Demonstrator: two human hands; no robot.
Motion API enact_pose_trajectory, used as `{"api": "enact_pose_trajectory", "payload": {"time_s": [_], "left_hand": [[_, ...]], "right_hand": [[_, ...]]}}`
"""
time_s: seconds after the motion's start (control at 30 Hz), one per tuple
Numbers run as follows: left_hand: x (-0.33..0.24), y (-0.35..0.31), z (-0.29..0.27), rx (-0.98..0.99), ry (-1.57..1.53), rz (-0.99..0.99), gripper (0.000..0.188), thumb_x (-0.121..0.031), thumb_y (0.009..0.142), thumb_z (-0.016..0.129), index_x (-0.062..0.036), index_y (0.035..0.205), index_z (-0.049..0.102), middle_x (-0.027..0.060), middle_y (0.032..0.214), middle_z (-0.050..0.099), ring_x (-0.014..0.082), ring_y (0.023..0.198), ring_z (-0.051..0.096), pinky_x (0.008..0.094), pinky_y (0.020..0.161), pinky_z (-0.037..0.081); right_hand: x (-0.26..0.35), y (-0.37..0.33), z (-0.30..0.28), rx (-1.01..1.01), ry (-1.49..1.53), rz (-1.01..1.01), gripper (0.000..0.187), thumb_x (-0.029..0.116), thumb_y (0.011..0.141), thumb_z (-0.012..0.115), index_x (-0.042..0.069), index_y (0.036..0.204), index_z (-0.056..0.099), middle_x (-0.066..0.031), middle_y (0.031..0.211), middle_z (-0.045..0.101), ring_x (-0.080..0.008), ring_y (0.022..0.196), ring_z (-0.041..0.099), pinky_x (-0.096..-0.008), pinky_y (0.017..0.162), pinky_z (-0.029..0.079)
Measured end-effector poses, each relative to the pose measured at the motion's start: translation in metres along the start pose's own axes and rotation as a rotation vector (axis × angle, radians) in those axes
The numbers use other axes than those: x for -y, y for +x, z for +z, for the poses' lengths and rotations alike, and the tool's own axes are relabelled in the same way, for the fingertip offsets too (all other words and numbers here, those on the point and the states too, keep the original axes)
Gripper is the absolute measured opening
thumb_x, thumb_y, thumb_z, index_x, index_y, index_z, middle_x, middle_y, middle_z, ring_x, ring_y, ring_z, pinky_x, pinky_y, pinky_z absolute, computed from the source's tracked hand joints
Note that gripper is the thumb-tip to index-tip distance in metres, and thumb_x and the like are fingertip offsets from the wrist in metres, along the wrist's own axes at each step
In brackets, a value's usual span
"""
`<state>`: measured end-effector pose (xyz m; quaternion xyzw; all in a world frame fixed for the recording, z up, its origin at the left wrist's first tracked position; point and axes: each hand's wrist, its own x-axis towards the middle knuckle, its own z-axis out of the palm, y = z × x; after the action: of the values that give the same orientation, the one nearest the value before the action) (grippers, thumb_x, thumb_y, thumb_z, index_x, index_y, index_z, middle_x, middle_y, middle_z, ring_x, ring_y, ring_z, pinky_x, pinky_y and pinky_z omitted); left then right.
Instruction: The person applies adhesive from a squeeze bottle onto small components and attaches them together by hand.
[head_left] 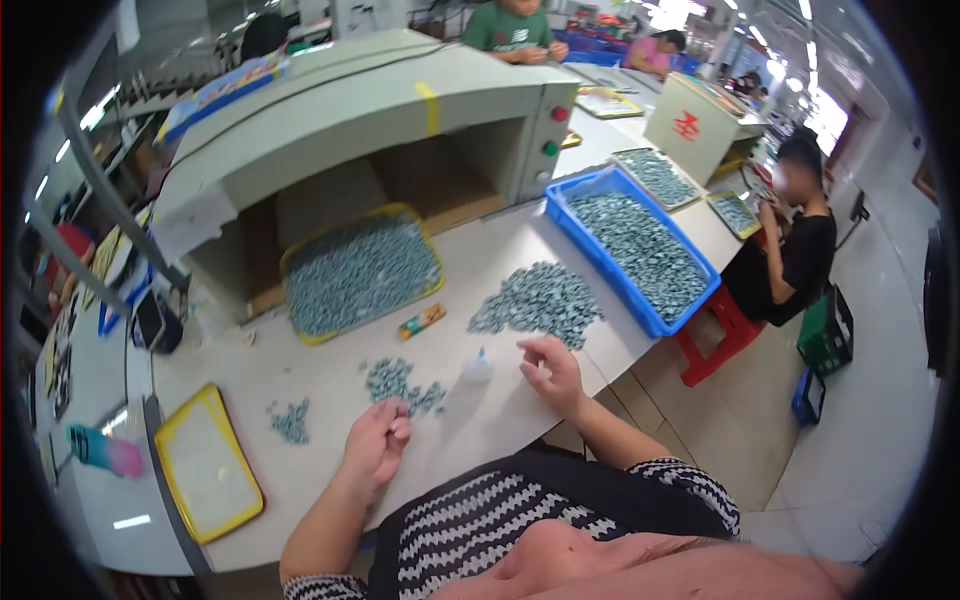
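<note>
My left hand point(378, 440) is closed in a pinch at the near edge of a small pile of grey-green pieces point(388, 378). Whatever its fingertips hold is too small to make out. My right hand point(552, 375) hovers over the table with loosely bent fingers apart and nothing visible in them. Just left of it stands a small translucent bottle point(477, 370) with a blue tip. Beyond that hand spreads a larger heap of the same pieces point(542, 303). Another little cluster point(291, 422) lies left of my left hand.
A yellow-rimmed tray of pieces point(362, 270) sits at the mouth of a box-shaped machine point(370, 90). Right of the heap is a full blue bin point(640, 250). An orange-green packet point(422, 320), a bare yellow-rimmed tray point(208, 465) and a bottle point(105, 450) lie about. A person point(800, 230) sits at right.
</note>
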<state>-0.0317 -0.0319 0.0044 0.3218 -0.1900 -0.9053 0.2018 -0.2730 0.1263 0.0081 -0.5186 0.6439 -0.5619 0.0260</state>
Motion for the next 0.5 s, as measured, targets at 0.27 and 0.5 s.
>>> {"api": "enact_pose_trajectory", "payload": {"time_s": [0.27,0.5], "left_hand": [[0.019,-0.009,-0.013,0.078,-0.014,-0.079,0.017,-0.021,0.094,0.046,-0.0054,0.088,0.043,0.0045,0.077,0.046,0.0087,0.057,0.036,0.0191,0.048,0.033],[0.020,-0.015,-0.011,0.012,0.007,-0.034,0.016,-0.021,0.095,0.045,-0.0069,0.087,0.043,0.0030,0.075,0.044,0.0093,0.058,0.036,0.0200,0.049,0.033]], "right_hand": [[0.014,0.015,0.038,0.419,-0.124,0.171,0.060,0.009,0.068,0.076,0.006,0.121,0.049,-0.0068,0.104,0.052,-0.0158,0.076,0.051,-0.0264,0.071,0.045],[0.026,0.048,0.060,0.614,-0.129,0.227,0.032,0.010,0.078,0.069,0.005,0.105,0.053,-0.0101,0.099,0.058,-0.0241,0.089,0.059,-0.0316,0.073,0.046]]}}
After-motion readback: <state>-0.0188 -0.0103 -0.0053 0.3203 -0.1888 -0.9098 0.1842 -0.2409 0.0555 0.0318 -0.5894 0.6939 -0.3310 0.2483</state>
